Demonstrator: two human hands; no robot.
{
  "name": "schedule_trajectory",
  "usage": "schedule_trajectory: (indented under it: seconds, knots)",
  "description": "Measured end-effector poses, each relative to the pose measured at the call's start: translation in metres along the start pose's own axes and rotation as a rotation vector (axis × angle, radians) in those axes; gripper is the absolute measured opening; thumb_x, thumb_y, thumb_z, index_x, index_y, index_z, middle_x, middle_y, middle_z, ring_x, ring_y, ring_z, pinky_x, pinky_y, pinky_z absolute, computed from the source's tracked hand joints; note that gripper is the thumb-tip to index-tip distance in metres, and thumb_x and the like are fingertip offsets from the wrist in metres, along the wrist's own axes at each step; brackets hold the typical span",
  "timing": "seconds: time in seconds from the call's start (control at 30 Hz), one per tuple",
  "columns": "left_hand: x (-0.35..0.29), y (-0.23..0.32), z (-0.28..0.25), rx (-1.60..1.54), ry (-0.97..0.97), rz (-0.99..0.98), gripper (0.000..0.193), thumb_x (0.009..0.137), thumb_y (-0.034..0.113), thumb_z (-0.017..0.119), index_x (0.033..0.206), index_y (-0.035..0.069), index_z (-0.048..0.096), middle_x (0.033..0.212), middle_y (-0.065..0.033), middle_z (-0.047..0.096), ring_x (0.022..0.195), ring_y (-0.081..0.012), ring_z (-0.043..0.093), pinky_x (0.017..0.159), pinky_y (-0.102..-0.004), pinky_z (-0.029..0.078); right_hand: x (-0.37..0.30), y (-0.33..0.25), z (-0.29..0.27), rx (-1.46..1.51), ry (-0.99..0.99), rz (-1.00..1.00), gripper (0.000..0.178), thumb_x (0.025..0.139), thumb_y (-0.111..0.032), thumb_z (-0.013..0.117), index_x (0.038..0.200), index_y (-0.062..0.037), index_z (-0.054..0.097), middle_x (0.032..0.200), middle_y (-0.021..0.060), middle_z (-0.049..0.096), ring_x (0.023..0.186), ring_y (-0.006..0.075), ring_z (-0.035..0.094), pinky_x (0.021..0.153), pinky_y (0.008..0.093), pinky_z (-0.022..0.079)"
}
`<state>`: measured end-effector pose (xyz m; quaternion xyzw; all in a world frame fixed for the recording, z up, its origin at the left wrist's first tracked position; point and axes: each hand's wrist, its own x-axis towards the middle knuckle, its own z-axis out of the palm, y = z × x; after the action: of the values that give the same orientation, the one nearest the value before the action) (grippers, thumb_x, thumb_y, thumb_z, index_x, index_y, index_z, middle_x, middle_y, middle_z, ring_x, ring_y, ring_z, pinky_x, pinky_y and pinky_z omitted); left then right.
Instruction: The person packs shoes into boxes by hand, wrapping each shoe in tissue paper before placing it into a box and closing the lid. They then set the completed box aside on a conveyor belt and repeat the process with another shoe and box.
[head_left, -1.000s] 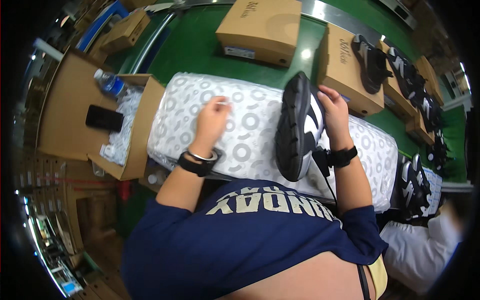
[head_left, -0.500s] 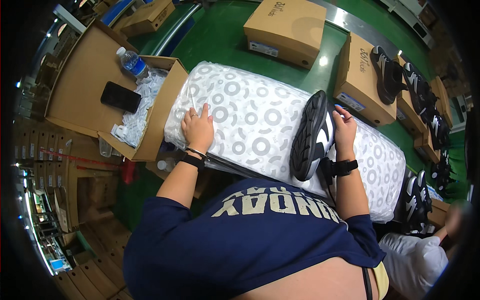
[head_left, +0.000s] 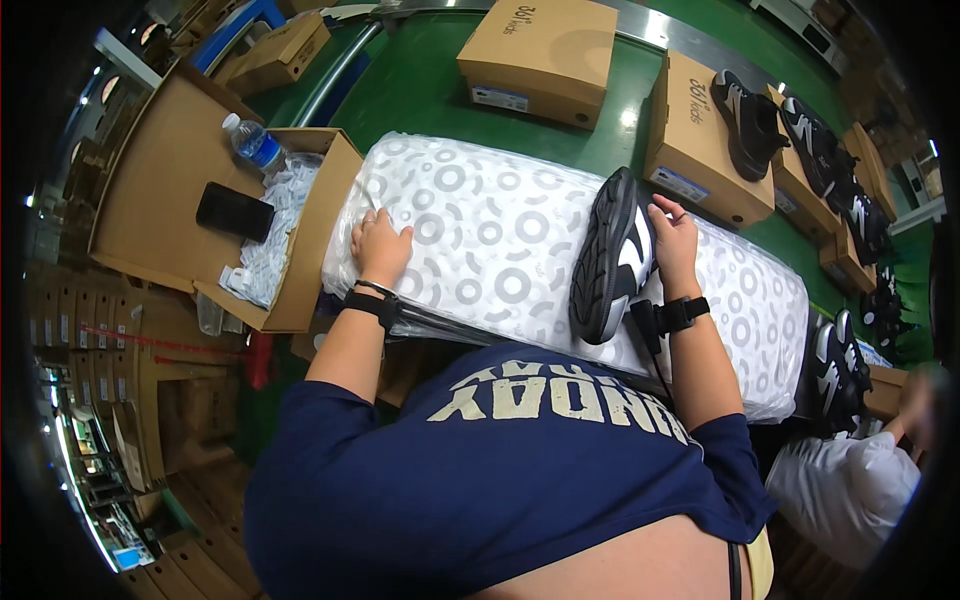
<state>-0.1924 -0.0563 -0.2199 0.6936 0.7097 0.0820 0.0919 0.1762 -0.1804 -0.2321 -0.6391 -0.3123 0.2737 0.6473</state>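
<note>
A thick stack of white wrapping paper [head_left: 480, 235] printed with grey rings lies before me under clear plastic. My left hand [head_left: 380, 250] rests on its left end, fingers bent and thumb apart, with nothing visible in it. On the stack's right part stands a black and white sneaker [head_left: 605, 265], tipped on its side with the black sole facing left. My right hand [head_left: 676, 238] is closed on the sneaker's upper at its right side; the fingertips are partly hidden behind the shoe.
Left of the stack, an open cardboard box [head_left: 318, 235] holds small white packets [head_left: 262, 262], a phone [head_left: 235, 211] and a water bottle [head_left: 254, 145]. Shoe boxes [head_left: 540, 55] stand beyond on a green surface, some topped with sneakers [head_left: 748, 125]. A co-worker's white sleeve [head_left: 850, 490] shows at lower right.
My left hand's fingers have drawn in from a more outstretched pose on the paper. The right hand keeps hold of the sneaker, nearly unmoved. The whole view has shifted slightly.
</note>
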Motion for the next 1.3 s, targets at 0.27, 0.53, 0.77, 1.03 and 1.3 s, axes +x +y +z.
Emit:
schedule_trajectory:
  seconds: [0.27, 0.53, 0.77, 1.03, 1.3]
  knots:
    - [-0.023, 0.154, -0.099, -0.509, -0.160, 1.075, 0.042, 0.071, 0.006, 0.059, 0.109, -0.007, 0.049, 0.120, -0.0192, 0.045, 0.102, -0.0279, 0.050, 0.082, -0.0320, 0.044, -0.004, -0.143, 0.021, -0.007, -0.378, -0.031, 0.088, 0.071, -0.032, 0.069, 0.132, 0.0063, 0.020, 0.118, 0.0262, 0.044, 0.106, 0.0264, 0.047, 0.082, 0.0301, 0.042]
    - [-0.086, 0.253, -0.072, -0.640, -0.206, 1.509, 0.034, 0.076, 0.027, 0.060, 0.105, 0.010, 0.057, 0.113, -0.0182, 0.052, 0.098, -0.0330, 0.050, 0.084, -0.0392, 0.039, 0.001, -0.072, -0.146, 0.164, 0.050, 0.389, 0.033, 0.066, 0.003, 0.053, 0.099, 0.0031, 0.055, 0.083, 0.0088, 0.059, 0.072, 0.0173, 0.059, 0.062, 0.0279, 0.050]
    - [-0.080, 0.254, 0.009, 0.052, -0.232, 1.375, 0.055, 0.072, 0.046, 0.056, 0.120, 0.019, 0.050, 0.131, -0.0202, 0.036, 0.124, -0.0415, 0.024, 0.102, -0.0516, 0.014, 0.080, -0.044, -0.139, -0.361, 0.432, -0.202, 0.078, 0.061, -0.015, 0.072, 0.124, 0.0058, 0.032, 0.114, 0.0214, 0.048, 0.098, 0.0270, 0.051, 0.083, 0.0314, 0.042]
    - [-0.084, 0.268, 0.008, 0.110, -0.319, 1.414, 0.054, 0.074, 0.038, 0.054, 0.123, 0.017, 0.045, 0.133, -0.0191, 0.034, 0.125, -0.0412, 0.022, 0.103, -0.0503, 0.012, 0.165, -0.077, -0.130, -0.612, 0.107, -0.384, 0.028, 0.067, -0.017, 0.070, 0.085, 0.0002, 0.058, 0.102, 0.0195, 0.054, 0.092, 0.0334, 0.054, 0.078, 0.0362, 0.043]
    - [-0.074, 0.269, 0.026, 0.008, -0.219, 1.345, 0.060, 0.073, 0.020, 0.047, 0.128, -0.001, 0.033, 0.131, -0.0179, 0.038, 0.123, -0.0379, 0.029, 0.103, -0.0492, 0.015, -0.122, -0.095, -0.087, -1.320, -0.279, -0.739, 0.011, 0.064, -0.016, 0.061, 0.070, -0.0117, 0.053, 0.114, 0.0082, 0.051, 0.106, 0.0257, 0.048, 0.094, 0.0464, 0.031]
